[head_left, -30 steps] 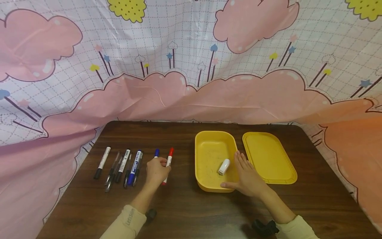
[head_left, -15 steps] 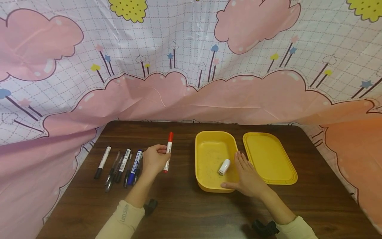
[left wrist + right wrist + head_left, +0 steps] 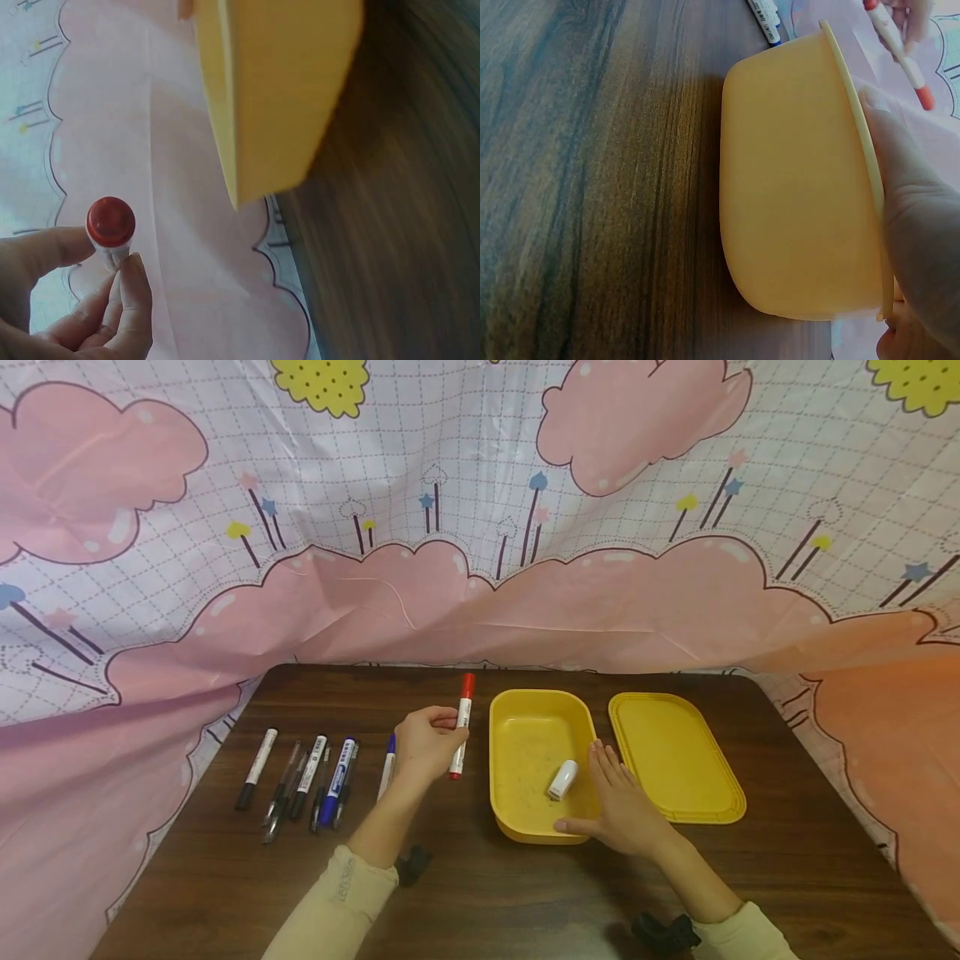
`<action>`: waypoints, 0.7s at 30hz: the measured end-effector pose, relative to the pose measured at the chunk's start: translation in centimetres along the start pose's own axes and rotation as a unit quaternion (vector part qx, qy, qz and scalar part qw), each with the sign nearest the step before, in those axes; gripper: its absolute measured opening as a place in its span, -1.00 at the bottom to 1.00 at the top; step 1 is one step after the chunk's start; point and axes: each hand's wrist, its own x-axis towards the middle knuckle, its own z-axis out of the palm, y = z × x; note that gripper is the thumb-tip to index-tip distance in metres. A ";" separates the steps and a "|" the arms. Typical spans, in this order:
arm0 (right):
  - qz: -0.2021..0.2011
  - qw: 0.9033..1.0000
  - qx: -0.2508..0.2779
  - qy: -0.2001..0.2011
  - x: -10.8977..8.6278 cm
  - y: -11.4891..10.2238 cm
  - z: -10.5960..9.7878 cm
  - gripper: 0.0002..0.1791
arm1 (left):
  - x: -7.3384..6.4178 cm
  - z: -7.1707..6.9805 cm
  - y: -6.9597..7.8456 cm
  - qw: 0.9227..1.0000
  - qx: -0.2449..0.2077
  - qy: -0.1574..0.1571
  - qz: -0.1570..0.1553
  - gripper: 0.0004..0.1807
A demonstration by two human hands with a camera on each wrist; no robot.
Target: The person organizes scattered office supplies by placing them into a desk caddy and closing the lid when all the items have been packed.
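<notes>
In the head view my left hand point(image 3: 426, 745) pinches a red-capped marker point(image 3: 462, 727) between thumb and fingertips, lifted off the table left of the yellow box point(image 3: 517, 833). Seen end-on in the left wrist view, the red marker point(image 3: 111, 223) stands apart from the box wall point(image 3: 285, 90). My right hand point(image 3: 624, 806) rests against the box's right and near rim with straight fingers; its thumb point(image 3: 900, 142) lies along that rim in the right wrist view. Inside the box lies a small white object point(image 3: 562, 779) whose kind I cannot tell.
A blue-capped marker point(image 3: 387, 764) lies beside the left wrist. Further left are a blue marker point(image 3: 338, 781), black-capped markers point(image 3: 257, 768) and several clear pens point(image 3: 281, 789). The yellow lid point(image 3: 678, 760) lies right of the box on the dark wood table point(image 3: 487, 893).
My left hand has picked the red marker up from the table and carried it right, toward the box. The blue-capped marker is less covered now. My right hand has stayed in place.
</notes>
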 end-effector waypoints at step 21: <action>0.006 1.000 0.000 -0.001 0.1 0.0 0.0 0.37 | -1.0 6.3 2.5 0.997 -0.045 -0.070 -0.012 -0.76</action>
